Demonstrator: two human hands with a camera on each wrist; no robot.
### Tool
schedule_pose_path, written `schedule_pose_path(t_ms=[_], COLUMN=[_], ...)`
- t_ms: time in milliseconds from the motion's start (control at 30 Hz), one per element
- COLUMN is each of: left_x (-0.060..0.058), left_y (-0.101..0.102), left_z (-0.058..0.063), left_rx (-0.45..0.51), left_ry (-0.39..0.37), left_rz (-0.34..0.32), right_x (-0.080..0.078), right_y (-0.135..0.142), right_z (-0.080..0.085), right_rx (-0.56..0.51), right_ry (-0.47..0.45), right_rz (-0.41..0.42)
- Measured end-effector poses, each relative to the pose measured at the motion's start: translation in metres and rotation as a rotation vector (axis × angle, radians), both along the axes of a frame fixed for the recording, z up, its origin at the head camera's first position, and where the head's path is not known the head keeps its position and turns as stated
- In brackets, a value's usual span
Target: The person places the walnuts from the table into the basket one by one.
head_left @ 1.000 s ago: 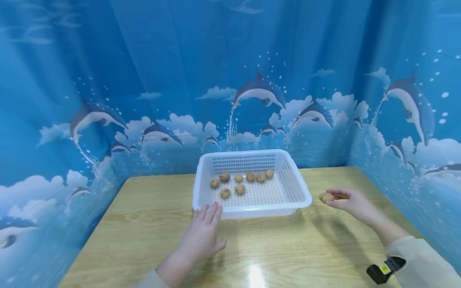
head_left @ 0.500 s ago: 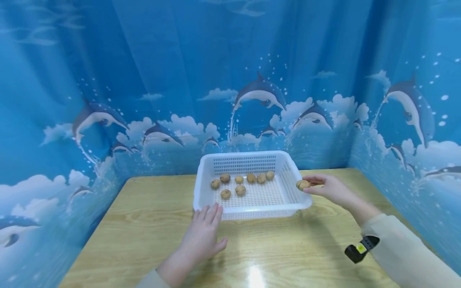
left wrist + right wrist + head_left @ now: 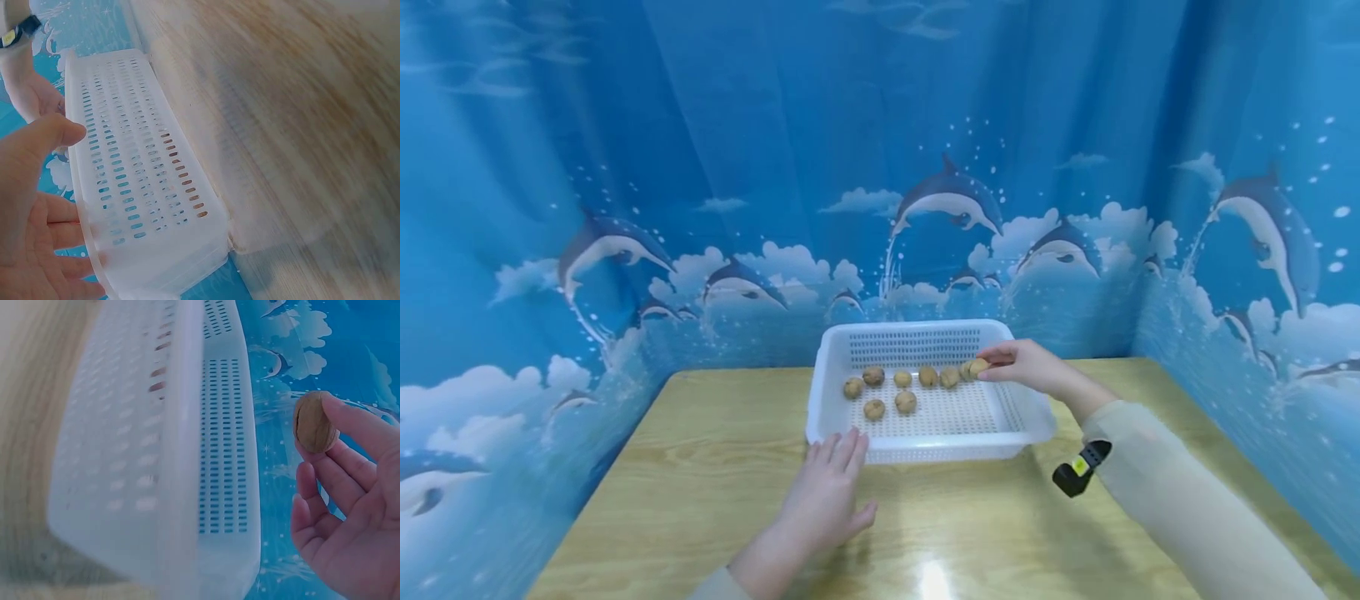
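Between thumb and fingers my right hand (image 3: 1032,367) pinches a walnut (image 3: 314,422), held over the right part of a white plastic basket (image 3: 925,444). Several walnuts (image 3: 906,402) lie on the basket's floor, mostly toward the back and left; the held one partly hides the rightmost of them in the head view. My left hand (image 3: 823,492) is at the basket's front left corner, its fingers extended to the rim and holding nothing. In the left wrist view the left thumb and fingers (image 3: 62,265) lie along the basket's rim.
The basket stands at the back middle of a wooden table (image 3: 715,467). A blue curtain (image 3: 760,167) printed with dolphins hangs behind the table and at both sides. A black wrist device (image 3: 1081,468) sits on the right sleeve.
Carrying the walnut, my right hand has moved left from beside the basket, across its right rim, to above the inside. My left hand has stayed at the front left corner.
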State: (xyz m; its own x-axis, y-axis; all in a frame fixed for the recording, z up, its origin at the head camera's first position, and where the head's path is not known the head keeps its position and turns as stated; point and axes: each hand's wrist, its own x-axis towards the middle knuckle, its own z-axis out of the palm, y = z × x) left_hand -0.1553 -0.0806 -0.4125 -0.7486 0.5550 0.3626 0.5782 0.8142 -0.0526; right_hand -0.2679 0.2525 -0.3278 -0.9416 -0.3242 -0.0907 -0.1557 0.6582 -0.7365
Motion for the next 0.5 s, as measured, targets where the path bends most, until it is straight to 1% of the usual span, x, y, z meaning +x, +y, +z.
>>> schedule_pose_path(t_ms=[133,300,400,500], left_x=[-0.001,-0.001,0.000,0.001], left_y=[0.001,0.002,0.002,0.002], left_z=[-0.001,0.000,0.001,0.002], left_rx=[-0.009,-0.018,-0.021,-0.021], left_ry=[0.013,0.007,0.005,0.000], left_rz=[-0.010,0.005,0.013,0.018], right_x=[-0.017,-0.037,-0.048,-0.058], right_y=[-0.010,-0.022,-0.030,-0.037], right_z=[0.001,0.004,0.003,0.000], right_rx=[-0.017,-0.052,-0.046,-0.019], right_ry=[-0.040,-0.068,-0.087,-0.084], right_rz=[0.035,0.073,0.093,0.106])
